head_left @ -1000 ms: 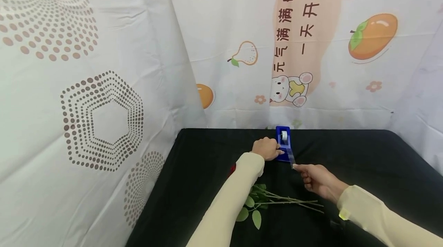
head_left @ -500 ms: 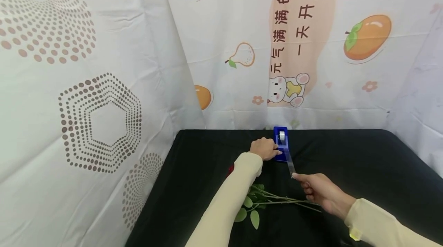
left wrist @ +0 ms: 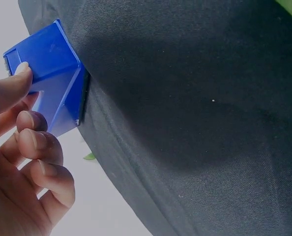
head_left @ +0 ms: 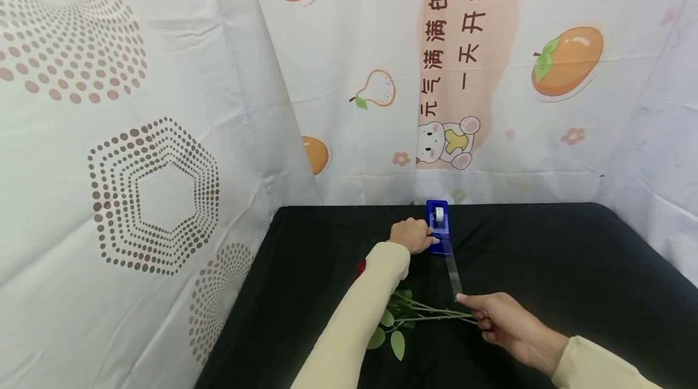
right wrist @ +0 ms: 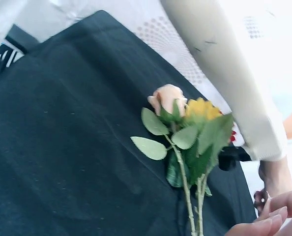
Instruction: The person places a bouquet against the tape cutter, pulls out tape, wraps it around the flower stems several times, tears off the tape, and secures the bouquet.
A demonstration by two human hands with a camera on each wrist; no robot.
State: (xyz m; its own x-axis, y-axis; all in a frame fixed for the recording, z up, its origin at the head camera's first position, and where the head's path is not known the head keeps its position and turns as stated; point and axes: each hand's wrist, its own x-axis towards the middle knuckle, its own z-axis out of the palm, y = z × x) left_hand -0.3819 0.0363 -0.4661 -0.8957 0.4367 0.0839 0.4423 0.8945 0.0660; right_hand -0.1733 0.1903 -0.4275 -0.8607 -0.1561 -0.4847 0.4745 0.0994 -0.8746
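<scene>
At the far edge of the table stands a blue tape dispenser (head_left: 438,226) with a roll of clear tape in it. My left hand (head_left: 411,236) grips its near end; the thumb lies on the blue plastic (left wrist: 47,54) in the left wrist view. A strip of clear tape (head_left: 454,274) runs from the dispenser toward me. Its free end is pinched between the thumb and finger of my right hand (head_left: 509,325). Beneath the strip's near end lie flower stems (head_left: 431,313). In the right wrist view the flowers include a pale pink rose (right wrist: 168,101) and a yellow flower (right wrist: 201,109).
A black cloth (head_left: 545,256) covers the table. Printed white curtains (head_left: 354,43) hang behind and to the left. Part of a red flower (head_left: 360,268) shows beside my left sleeve, which hides the other blooms in the head view.
My right hand has drawn back toward me, and the strip of tape has grown longer. My left hand stays on the dispenser. The head view has shifted slightly.
</scene>
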